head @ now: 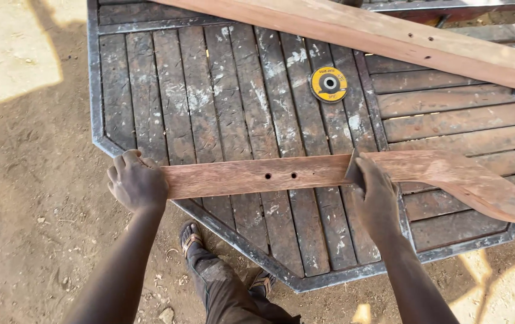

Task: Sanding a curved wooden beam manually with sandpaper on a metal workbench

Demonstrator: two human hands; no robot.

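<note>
A long reddish wooden plank [251, 176] with two small drilled holes near its middle lies across the slatted wooden table [209, 102]. Its right end curves downward past the table's corner. My left hand [136, 181] grips the plank's left end, fingers wrapped over it. My right hand [372, 192] presses a small grey sheet, likely sandpaper [353, 167], against the plank's top face just right of the holes.
A yellow-and-black round abrasive disc [328, 84] lies on the table beyond the plank. A second long plank [401, 39] with small holes rests diagonally across the far side. My sandalled feet [191, 236] stand on bare dirt ground below the table's metal-framed edge.
</note>
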